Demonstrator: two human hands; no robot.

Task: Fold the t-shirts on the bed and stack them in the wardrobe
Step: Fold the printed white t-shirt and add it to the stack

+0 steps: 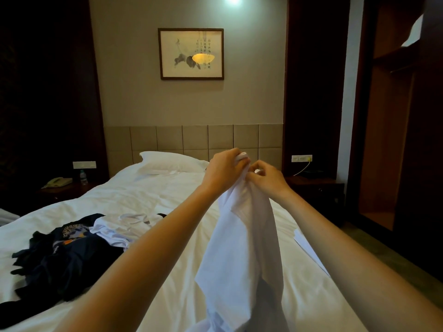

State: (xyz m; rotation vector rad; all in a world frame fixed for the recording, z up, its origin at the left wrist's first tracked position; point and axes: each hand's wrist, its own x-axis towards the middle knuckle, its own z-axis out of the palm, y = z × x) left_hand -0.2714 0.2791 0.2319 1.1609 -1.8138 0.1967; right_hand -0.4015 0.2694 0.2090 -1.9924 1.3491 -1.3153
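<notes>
Hanging at lower centre, a white t-shirt [242,248] droops in limp folds above the bed [153,188]; the left hand [223,171] and right hand [268,178] both pinch its bunched top, close together at mid-frame. At the right edge the wooden wardrobe [388,140] stands open, its inside too dim to read. Lower left, a dark printed t-shirt [67,255] and a second white shirt [117,228] lie crumpled on the bed.

Calligraphy on the framed painting [191,53] is too small to read.
</notes>
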